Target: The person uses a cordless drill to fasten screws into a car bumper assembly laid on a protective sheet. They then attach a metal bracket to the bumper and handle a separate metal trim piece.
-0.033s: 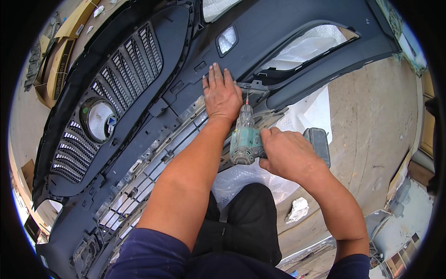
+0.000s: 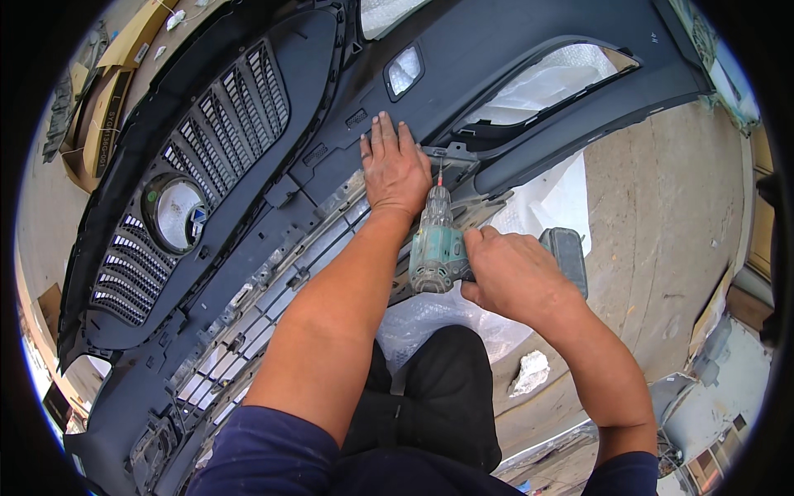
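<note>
A large dark grey car bumper (image 2: 496,50) lies inner side up across the view, with a slatted grille (image 2: 217,132) at its left. My left hand (image 2: 395,165) presses flat on the bumper, fingers stretched out, beside a long lower grille strip (image 2: 318,240). In my right hand (image 2: 521,273) is a green and grey cordless drill (image 2: 436,248), gripped by its handle. Its bit points away from me at a bracket (image 2: 455,155) on the bumper, just right of my left hand. Whether the tip sits in a screw is too small to tell.
Clear bubble wrap (image 2: 455,318) lies under the bumper, around my knees. A crumpled white scrap (image 2: 529,373) rests on the concrete floor (image 2: 645,223). Cardboard boxes (image 2: 107,124) stand at the far left. A pale, worn panel (image 2: 719,397) is at the lower right.
</note>
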Demonstrator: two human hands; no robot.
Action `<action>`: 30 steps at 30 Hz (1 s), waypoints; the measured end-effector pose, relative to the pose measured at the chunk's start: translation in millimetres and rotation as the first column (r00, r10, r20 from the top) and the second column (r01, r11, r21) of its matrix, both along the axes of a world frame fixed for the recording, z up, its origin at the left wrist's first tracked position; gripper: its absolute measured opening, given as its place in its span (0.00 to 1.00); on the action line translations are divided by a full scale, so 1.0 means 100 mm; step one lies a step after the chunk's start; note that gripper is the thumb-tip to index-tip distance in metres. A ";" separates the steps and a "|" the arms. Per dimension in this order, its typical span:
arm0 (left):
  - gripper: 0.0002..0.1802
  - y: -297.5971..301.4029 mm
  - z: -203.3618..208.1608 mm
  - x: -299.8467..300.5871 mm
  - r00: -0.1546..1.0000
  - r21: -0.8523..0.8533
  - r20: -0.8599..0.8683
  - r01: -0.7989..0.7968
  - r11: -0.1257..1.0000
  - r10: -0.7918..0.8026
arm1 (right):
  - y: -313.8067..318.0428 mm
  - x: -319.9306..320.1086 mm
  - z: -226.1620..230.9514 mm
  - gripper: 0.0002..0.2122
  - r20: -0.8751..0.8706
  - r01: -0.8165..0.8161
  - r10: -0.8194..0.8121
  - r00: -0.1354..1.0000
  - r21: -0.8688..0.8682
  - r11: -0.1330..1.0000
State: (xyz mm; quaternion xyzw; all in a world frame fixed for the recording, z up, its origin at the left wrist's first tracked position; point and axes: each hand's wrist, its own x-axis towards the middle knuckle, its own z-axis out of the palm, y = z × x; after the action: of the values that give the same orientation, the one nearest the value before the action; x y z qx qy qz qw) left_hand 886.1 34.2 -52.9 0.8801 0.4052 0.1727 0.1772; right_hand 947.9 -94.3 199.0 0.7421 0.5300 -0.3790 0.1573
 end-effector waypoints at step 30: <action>0.29 0.01 -0.09 0.03 1.000 0.059 0.030 -0.010 0.998 0.008 | 0.00 -0.28 -0.28 0.12 0.114 0.058 -0.059 0.992 0.010 0.998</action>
State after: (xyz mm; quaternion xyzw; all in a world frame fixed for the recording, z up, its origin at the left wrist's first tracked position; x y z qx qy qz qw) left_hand 888.7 35.5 -62.1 0.8805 0.4012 0.1985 0.1562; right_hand 919.4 -94.6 170.9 0.7782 0.4995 -0.3387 0.1736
